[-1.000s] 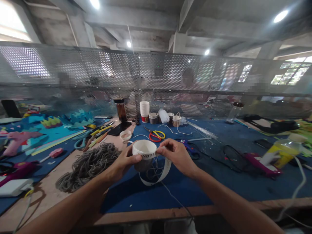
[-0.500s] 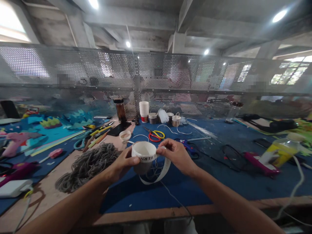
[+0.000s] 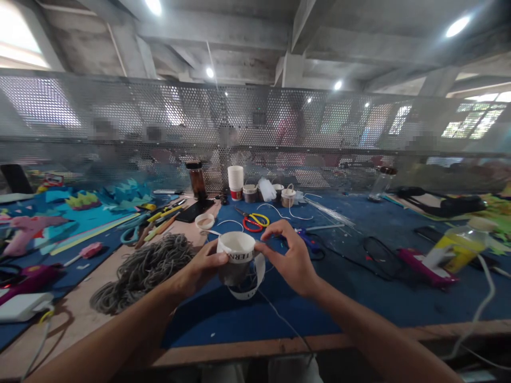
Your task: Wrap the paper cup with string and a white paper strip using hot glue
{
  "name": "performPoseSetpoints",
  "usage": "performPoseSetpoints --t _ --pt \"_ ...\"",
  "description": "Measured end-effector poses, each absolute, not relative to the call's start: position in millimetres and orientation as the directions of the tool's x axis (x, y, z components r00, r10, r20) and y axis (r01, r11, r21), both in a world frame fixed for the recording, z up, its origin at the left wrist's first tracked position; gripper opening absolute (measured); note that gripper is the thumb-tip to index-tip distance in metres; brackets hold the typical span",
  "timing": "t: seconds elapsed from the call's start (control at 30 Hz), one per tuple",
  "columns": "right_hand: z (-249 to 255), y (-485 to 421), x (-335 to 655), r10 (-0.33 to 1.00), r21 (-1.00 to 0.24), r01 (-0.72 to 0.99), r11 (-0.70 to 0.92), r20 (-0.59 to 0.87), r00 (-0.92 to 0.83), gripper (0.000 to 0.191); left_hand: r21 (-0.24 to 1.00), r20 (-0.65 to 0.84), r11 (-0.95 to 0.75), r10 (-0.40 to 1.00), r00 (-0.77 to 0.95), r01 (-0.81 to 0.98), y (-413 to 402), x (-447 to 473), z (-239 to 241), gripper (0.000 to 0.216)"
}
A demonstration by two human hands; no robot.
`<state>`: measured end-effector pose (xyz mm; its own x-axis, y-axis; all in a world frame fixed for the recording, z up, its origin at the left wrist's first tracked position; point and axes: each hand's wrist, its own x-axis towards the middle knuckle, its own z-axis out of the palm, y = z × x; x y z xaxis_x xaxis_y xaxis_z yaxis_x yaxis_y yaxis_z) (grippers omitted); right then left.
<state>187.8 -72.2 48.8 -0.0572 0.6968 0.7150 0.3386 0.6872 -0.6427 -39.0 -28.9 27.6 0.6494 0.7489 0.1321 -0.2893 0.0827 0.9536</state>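
Blue matting [image 3: 383,306] covered much of the table [image 3: 223,352], below a perforated screen [image 3: 255,114]. At left lay a heap of grey yarn [image 3: 146,274]. Next, the left hand [image 3: 203,268] gripped a grey cup [image 3: 233,275], held upright above the mat near the front edge. A white strip [image 3: 259,270] (lettering showed on it) banded the cup's rim, its loose end looping below. Rightward, the right hand [image 3: 289,255] arched half-spread, a fingertip touching the band. Far right stood a yellow-filled bottle [image 3: 475,242].
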Motion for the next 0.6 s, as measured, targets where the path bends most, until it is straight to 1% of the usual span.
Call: performPoseSetpoints --t 0.07,0.13,0.3,0.4,0.6 --pt "49.1 -74.2 187.1 0.633 -0.564 0.366 0.74 0.768 -0.096 0.009 0.949 0.119 0.106 0.754 0.646 -0.298 -29.5 -38.4 27.2 0.055" --pt "49.1 -75.5 187.0 0.574 -0.484 0.402 0.777 0.807 -0.137 0.009 0.947 0.107 0.122 0.753 0.649 -0.298 -30.0 -38.1 26.8 0.053" --pt "47.6 -76.1 189.8 0.47 -0.335 0.446 0.83 0.85 -0.238 0.021 0.942 0.105 0.143 0.734 0.671 -0.303 -30.7 -39.0 22.8 0.05" --pt "45.4 -75.3 191.2 0.424 -0.271 0.458 0.847 0.863 -0.273 0.026 0.935 0.107 0.157 0.732 0.673 -0.319 -30.4 -39.4 19.9 0.049" --pt "46.6 -74.3 191.2 0.391 -0.197 0.494 0.847 0.861 -0.326 0.026 0.92 0.094 0.2 0.725 0.683 -0.338 -31.1 -35.9 20.9 0.048"
